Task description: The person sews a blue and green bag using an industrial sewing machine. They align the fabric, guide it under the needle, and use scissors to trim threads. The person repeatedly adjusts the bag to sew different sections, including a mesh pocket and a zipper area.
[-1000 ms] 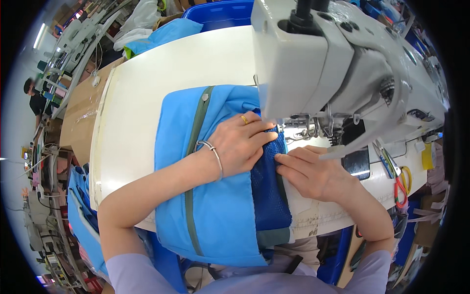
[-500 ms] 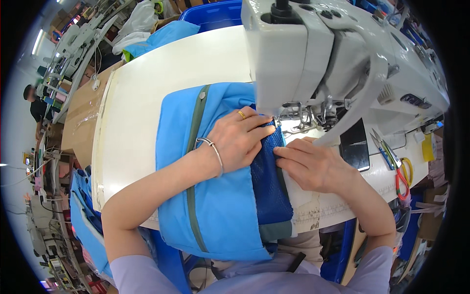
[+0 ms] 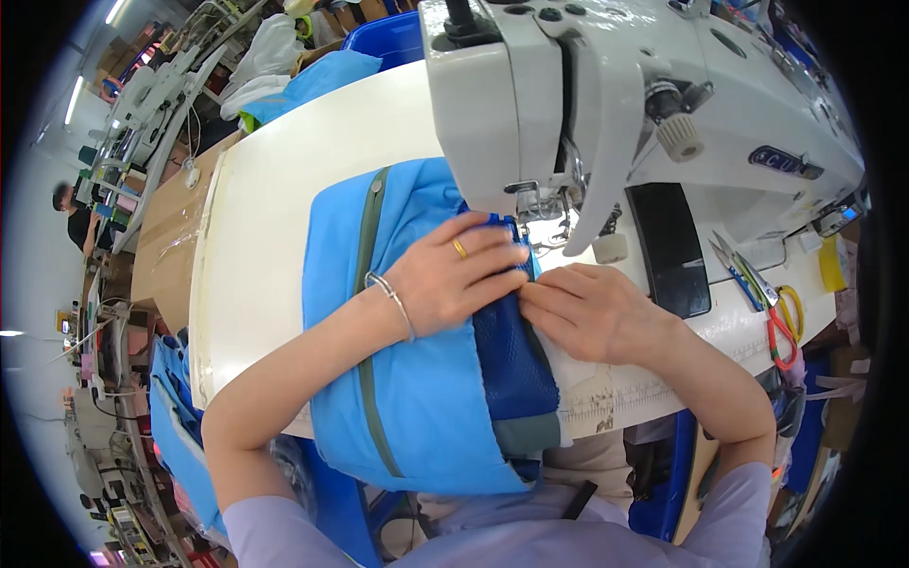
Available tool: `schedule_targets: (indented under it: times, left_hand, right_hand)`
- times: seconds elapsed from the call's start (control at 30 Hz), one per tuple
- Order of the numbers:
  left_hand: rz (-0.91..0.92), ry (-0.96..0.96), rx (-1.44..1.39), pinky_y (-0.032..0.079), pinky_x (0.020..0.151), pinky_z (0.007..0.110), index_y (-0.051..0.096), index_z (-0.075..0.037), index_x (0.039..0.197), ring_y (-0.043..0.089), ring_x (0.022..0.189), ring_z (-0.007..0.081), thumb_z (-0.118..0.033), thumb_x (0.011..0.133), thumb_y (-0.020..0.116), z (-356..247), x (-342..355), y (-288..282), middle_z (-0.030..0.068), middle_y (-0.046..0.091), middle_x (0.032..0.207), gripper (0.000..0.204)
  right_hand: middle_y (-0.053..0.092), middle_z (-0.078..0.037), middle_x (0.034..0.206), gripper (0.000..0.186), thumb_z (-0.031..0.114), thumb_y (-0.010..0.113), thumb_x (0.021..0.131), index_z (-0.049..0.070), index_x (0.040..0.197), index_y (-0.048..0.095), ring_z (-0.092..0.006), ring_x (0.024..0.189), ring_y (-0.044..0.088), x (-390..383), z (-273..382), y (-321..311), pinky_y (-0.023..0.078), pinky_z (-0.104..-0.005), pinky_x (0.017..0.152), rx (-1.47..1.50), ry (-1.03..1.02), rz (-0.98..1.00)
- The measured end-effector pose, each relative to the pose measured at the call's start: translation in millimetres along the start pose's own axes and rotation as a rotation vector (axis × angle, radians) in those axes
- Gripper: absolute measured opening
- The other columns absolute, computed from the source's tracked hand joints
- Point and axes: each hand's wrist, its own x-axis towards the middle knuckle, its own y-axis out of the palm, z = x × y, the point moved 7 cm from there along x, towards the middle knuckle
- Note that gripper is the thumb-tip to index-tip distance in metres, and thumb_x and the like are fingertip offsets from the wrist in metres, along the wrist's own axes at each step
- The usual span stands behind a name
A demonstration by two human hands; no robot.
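Note:
A light blue fabric piece [image 3: 417, 398] lies on the sewing table, with a dark green zipper strip [image 3: 366, 256] along it and a dark blue mesh panel [image 3: 516, 360] at its right side. My left hand [image 3: 464, 270] rests palm down on the fabric, fingers stretched over the upper part of the mesh, slightly blurred. Facing it, my right hand [image 3: 597, 312] pinches the right edge of the mesh panel between thumb and fingers. Just beyond both fingertips is the presser foot [image 3: 538, 222] of a white sewing machine [image 3: 488, 114]. My fingers hide part of the seam edge.
Right of the machine's needle area lie a black flat device [image 3: 669, 251] and scissors [image 3: 757, 284] with red and yellow handles. A blue bin [image 3: 388, 38] stands behind the table. Cardboard [image 3: 170, 227] borders the left side. A person [image 3: 80, 218] is far left.
The view has shifted, so the machine appears farther left. My left fingers have spread slightly and come nearer my right hand. The fabric's upper edge sits closer under the machine head.

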Motion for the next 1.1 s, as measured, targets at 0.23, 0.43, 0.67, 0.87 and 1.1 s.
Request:
schedule_targets:
  times: [0.23, 0.43, 0.67, 0.87, 1.1]
  left_hand:
    - [-0.035, -0.028, -0.079, 0.059, 0.091, 0.043, 0.074, -0.006, 0.092, 0.072, 0.104, 0.0268, 0.003, 0.070, 0.070, 3.7, -9.5, -0.7, 0.0068, 0.075, 0.104, 0.024]
    - [0.018, -0.051, -0.111, 0.056, 0.098, 0.044, 0.075, -0.007, 0.099, 0.071, 0.109, 0.0260, 0.006, 0.072, 0.067, 5.4, -11.5, -1.6, 0.0060, 0.075, 0.110, 0.031]
    - [0.116, -0.490, 0.022, 0.046, 0.109, 0.049, 0.068, -0.005, 0.127, 0.058, 0.130, 0.0362, 0.007, 0.080, 0.065, -60.0, -34.6, -62.3, 0.0155, 0.062, 0.138, 0.048]
    - [0.136, -0.753, 0.074, 0.034, 0.116, 0.057, 0.059, -0.008, 0.140, 0.048, 0.137, 0.0392, -0.012, 0.089, 0.065, -98.4, -78.3, -71.7, 0.0159, 0.054, 0.147, 0.052]
    - [0.470, -0.713, 0.474, 0.023, 0.114, 0.072, 0.052, -0.014, 0.146, 0.044, 0.144, 0.0270, -0.025, 0.095, 0.057, -29.0, -95.1, -37.4, 0.0083, 0.050, 0.152, 0.053]
  right_hand:
    - [0.069, -0.010, 0.099, 0.022, 0.013, 0.065, 0.075, -0.001, 0.091, 0.069, -0.0196, 0.089, 0.064, -2.4, 16.3, -1.6, 0.052, -0.0293, 0.071, 0.019, -0.063, -0.001]
    - [0.068, -0.008, 0.096, 0.021, 0.014, 0.065, 0.074, 0.000, 0.090, 0.070, -0.0178, 0.082, 0.060, -1.0, 16.7, -1.1, 0.049, -0.0292, 0.067, 0.095, -0.046, 0.081]
    - [0.073, -0.009, 0.104, 0.026, 0.012, 0.070, 0.073, 0.004, 0.097, 0.074, -0.0158, 0.085, 0.066, -46.3, 78.1, -66.4, 0.054, -0.0283, 0.070, 0.139, 0.099, -0.289]
    - [0.073, -0.018, 0.107, 0.041, 0.017, 0.077, 0.079, 0.000, 0.116, 0.070, -0.0316, 0.097, 0.071, -155.7, 126.6, 28.7, 0.057, -0.0375, 0.088, 0.592, 0.898, -0.141]
    - [0.070, -0.009, 0.119, 0.044, 0.018, 0.074, 0.093, 0.001, 0.131, 0.062, -0.0171, 0.107, 0.063, -74.2, 198.9, 107.5, 0.052, -0.0315, 0.091, 1.778, 1.180, -0.271]
